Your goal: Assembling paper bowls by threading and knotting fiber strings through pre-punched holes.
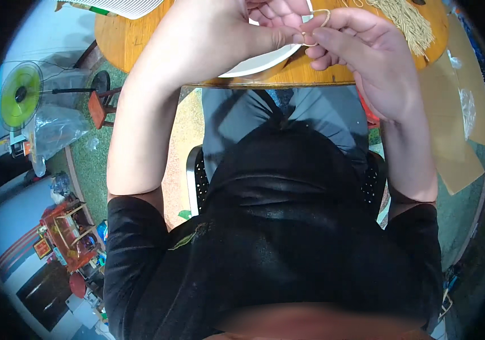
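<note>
Near the table's edge, both hands meet over a white dish [265, 64] and work a thin beige cord [327, 18]. My left hand [254, 34] pinches the cord with the tip of its thumb; its other fingers curl behind and are partly cut off by the top edge. My right hand [361, 48] grips the same cord between thumb and forefinger, close beside the left thumb. A small loop of the cord arches up above the two fingertips. To the right, a bundle of similar beige cords [411, 27] lies on the wooden table [123, 42].
A white ribbed tray-like thing [126, 5] rests at the table's far left. Flattened cardboard [452, 124] lies on the floor at right. To the left are a green fan [21, 93], a small red stool [98, 109], plastic bags [55, 130] and a cluttered red shelf [72, 235].
</note>
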A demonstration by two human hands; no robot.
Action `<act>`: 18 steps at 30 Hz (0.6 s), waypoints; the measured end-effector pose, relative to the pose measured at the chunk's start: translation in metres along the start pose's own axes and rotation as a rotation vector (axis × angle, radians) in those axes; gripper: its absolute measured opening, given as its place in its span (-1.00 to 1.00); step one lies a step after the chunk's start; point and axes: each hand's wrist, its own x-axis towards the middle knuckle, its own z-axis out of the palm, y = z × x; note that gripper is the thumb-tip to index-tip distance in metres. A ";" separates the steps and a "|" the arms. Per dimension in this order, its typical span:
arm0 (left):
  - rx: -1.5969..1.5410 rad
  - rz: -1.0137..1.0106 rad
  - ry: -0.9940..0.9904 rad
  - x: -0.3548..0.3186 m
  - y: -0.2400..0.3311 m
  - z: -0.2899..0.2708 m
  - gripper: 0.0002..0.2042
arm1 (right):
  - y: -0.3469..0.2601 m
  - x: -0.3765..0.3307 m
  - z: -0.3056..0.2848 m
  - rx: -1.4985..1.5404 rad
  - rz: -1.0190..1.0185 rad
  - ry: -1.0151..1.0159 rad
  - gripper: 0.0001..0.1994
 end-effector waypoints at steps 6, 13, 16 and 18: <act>-0.098 -0.014 0.003 0.002 -0.002 0.004 -0.78 | 0.009 -0.001 0.000 0.015 -0.003 0.043 -0.79; -0.081 -0.036 0.011 -0.002 -0.001 0.001 -0.78 | 0.014 0.000 0.008 0.088 -0.098 0.037 -0.79; -0.085 -0.030 0.018 -0.002 0.001 0.003 -0.79 | 0.015 -0.001 0.009 0.053 -0.108 0.062 -0.79; -0.124 -0.131 0.061 -0.003 0.009 0.005 -0.79 | 0.015 -0.002 0.009 0.027 -0.112 0.076 -0.78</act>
